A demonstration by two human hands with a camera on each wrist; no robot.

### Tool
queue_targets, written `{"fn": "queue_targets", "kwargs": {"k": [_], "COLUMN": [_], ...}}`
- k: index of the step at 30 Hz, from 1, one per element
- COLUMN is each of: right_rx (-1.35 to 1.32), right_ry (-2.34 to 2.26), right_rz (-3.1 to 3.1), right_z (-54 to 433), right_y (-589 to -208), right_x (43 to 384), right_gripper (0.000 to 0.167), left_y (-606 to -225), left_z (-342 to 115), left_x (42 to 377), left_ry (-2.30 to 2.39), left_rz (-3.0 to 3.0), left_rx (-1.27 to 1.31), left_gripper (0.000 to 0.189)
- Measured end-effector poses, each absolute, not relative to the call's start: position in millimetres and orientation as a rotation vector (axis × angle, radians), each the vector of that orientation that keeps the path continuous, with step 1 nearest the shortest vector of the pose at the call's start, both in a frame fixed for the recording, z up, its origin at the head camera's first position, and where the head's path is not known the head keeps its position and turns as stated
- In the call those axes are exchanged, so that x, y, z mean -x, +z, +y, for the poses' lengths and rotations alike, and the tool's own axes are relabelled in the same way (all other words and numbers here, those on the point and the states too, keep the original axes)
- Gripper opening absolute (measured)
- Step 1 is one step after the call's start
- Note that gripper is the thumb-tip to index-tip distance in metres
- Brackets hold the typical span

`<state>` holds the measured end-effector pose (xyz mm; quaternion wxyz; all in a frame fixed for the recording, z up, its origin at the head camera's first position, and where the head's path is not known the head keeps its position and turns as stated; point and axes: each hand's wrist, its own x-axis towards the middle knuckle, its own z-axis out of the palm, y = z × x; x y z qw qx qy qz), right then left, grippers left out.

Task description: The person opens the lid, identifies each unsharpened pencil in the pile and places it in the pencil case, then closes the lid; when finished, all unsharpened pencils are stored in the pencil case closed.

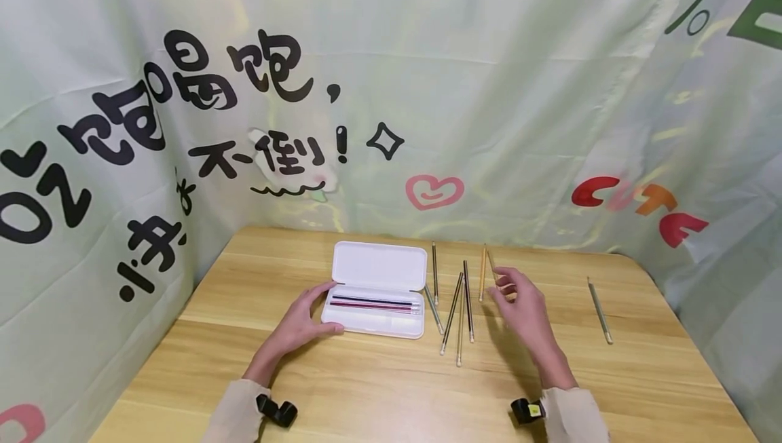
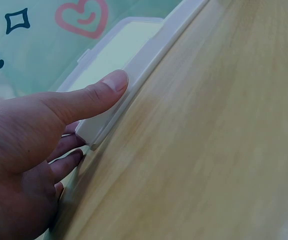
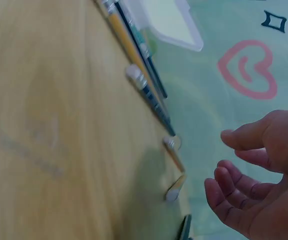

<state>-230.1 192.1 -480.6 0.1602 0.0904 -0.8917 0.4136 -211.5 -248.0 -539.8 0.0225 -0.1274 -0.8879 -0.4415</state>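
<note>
A white pencil case (image 1: 380,265) lies with its lid up in the head view. Inside its tray are a few pencils, among them a dark red pencil (image 1: 369,306). My left hand (image 1: 298,321) holds the case's left end, thumb on the front wall (image 2: 115,100), fingers round the side. My right hand (image 1: 524,304) hovers over the table with loosely bent fingers and nothing between them. Just beyond its fingertips are a yellow pencil (image 1: 483,273) and a slanting brown pencil (image 1: 491,261), partly hidden by the hand.
Between case and right hand lie several loose pencils, including a black pencil (image 1: 468,300), a crossing dark pencil (image 1: 451,314) and a light wooden pencil (image 1: 460,334). Far right lies a grey-green pencil (image 1: 600,311). A printed curtain (image 1: 489,124) hangs behind the wooden table (image 1: 366,389).
</note>
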Motion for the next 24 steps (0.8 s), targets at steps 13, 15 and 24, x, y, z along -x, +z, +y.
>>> {"fn": "queue_targets", "kwargs": {"k": [13, 15, 24], "right_rx": [-0.177, -0.176, -0.143], "right_ry": [0.993, 0.979, 0.956], "right_rz": [-2.831, -2.839, -2.863], "right_z": [208.9, 210.2, 213.3], "right_y": [-504.4, -505.0, -500.4], "right_x": [234.9, 234.3, 232.9], "right_gripper": [0.046, 0.040, 0.035], "left_y": [-538.8, -538.6, -538.3], "left_z": [-247.8, -247.7, -247.6], "left_x": [210.3, 210.1, 210.7], "left_ry": [-1.369, -1.370, -1.376], "left_rz": [-2.758, -2.760, -2.756], "left_rx": [0.378, 0.379, 0.381], "left_gripper": [0.095, 0.095, 0.094]}}
